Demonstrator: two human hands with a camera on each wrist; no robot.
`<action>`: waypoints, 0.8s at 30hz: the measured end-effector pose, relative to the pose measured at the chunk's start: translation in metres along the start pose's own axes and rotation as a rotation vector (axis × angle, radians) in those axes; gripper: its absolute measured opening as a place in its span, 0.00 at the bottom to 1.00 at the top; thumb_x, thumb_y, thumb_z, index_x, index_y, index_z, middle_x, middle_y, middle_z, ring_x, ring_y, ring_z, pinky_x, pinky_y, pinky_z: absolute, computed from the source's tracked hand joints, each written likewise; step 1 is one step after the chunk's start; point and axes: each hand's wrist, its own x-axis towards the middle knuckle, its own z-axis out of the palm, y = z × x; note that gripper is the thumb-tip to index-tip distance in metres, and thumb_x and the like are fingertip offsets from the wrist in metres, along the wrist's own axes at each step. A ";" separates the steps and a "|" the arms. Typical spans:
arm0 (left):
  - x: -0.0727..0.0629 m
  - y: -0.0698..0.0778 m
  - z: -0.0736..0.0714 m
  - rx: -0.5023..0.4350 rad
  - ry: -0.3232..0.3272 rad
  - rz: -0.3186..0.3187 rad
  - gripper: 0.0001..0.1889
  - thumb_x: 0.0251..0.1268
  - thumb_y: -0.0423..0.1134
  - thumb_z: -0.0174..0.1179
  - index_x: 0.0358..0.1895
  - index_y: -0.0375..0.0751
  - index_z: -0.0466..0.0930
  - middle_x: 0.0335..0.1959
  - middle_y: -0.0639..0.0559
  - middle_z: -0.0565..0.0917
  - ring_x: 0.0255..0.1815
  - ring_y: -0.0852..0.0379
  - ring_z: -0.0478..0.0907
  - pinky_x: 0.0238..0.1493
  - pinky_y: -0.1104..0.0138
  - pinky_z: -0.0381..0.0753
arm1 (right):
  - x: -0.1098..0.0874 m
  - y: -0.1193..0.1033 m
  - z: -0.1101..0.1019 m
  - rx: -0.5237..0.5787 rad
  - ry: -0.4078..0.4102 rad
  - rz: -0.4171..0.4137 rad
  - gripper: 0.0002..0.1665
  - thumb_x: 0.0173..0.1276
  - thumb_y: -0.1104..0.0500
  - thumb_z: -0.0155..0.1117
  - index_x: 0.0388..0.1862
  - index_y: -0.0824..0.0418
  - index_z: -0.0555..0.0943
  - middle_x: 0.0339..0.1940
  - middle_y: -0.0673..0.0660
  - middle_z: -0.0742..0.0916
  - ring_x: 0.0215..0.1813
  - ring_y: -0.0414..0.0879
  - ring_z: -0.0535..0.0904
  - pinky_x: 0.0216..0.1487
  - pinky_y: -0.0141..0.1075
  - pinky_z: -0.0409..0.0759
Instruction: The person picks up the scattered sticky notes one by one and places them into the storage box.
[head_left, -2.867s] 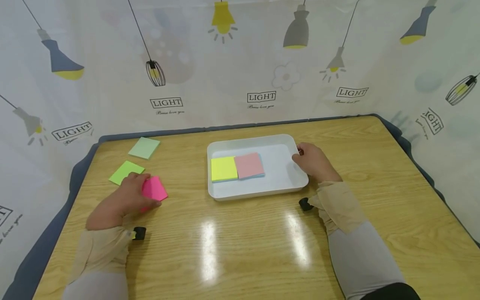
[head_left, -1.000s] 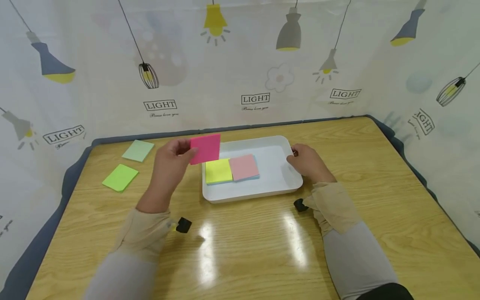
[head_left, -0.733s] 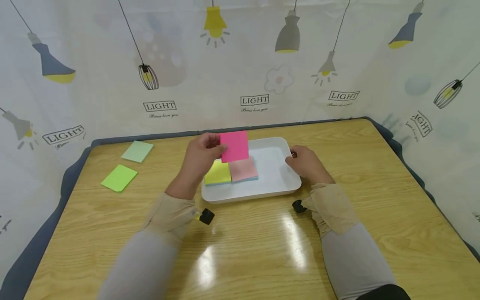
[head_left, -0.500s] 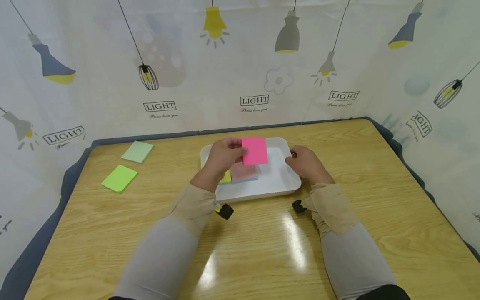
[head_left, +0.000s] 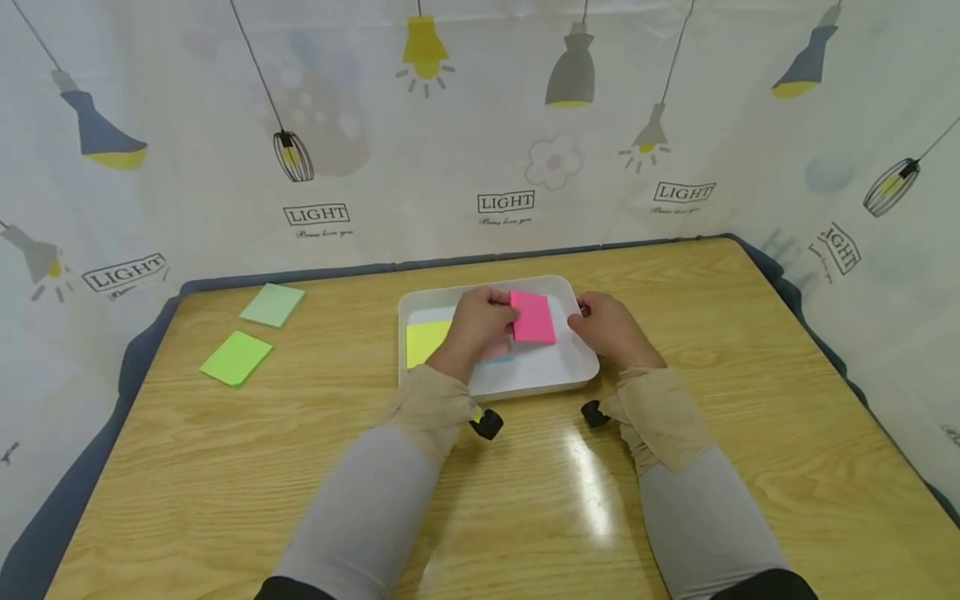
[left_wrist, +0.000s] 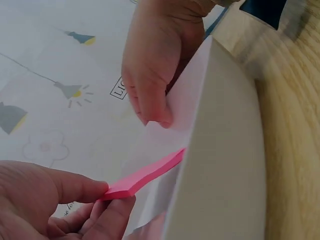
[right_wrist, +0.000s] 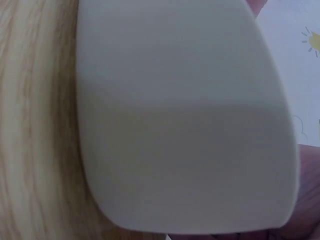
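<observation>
My left hand pinches a hot-pink sticky note pad by its left side, over the white tray. In the left wrist view the pad slants between thumb and fingers; whether its lower edge touches the tray floor I cannot tell. My right hand grips the tray's right rim, thumb inside. A yellow sticky note pad lies in the tray's left part. Right of it, a pale pink pad with blue beneath is mostly hidden by my left hand. The tray's outer wall fills the right wrist view.
Two more sticky note pads lie on the wooden table to the left: a mint green one at the back and a lime green one nearer. A lamp-printed curtain encloses the table's back and sides.
My left hand has picked up the hot-pink pad from the table at left, carried it rightward over the tray, then lowered it. The right hand has kept its hold on the rim.
</observation>
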 end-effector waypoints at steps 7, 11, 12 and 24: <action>-0.001 -0.003 0.009 0.321 0.065 0.036 0.19 0.72 0.40 0.62 0.62 0.37 0.80 0.59 0.44 0.84 0.53 0.50 0.80 0.56 0.59 0.81 | 0.002 0.001 0.000 0.029 -0.006 0.022 0.21 0.79 0.55 0.53 0.63 0.66 0.76 0.56 0.63 0.81 0.55 0.57 0.74 0.60 0.50 0.75; -0.002 -0.004 0.011 0.427 0.052 0.066 0.21 0.74 0.40 0.60 0.65 0.35 0.80 0.63 0.44 0.83 0.59 0.48 0.79 0.64 0.56 0.80 | 0.004 0.002 0.000 0.030 -0.007 0.027 0.20 0.79 0.55 0.53 0.61 0.65 0.76 0.54 0.63 0.81 0.54 0.57 0.74 0.58 0.49 0.75; -0.002 -0.003 0.011 0.442 0.045 0.072 0.21 0.74 0.40 0.60 0.65 0.35 0.80 0.63 0.44 0.83 0.59 0.48 0.79 0.64 0.56 0.80 | 0.004 0.002 0.000 0.030 -0.007 0.028 0.20 0.79 0.55 0.53 0.61 0.65 0.76 0.54 0.63 0.81 0.54 0.57 0.74 0.58 0.49 0.75; -0.007 -0.001 0.017 0.545 0.004 0.119 0.18 0.75 0.39 0.60 0.61 0.35 0.83 0.57 0.44 0.87 0.55 0.48 0.81 0.61 0.57 0.81 | 0.005 0.004 0.000 0.032 -0.022 0.040 0.21 0.80 0.54 0.53 0.63 0.65 0.76 0.56 0.63 0.81 0.55 0.56 0.75 0.59 0.49 0.76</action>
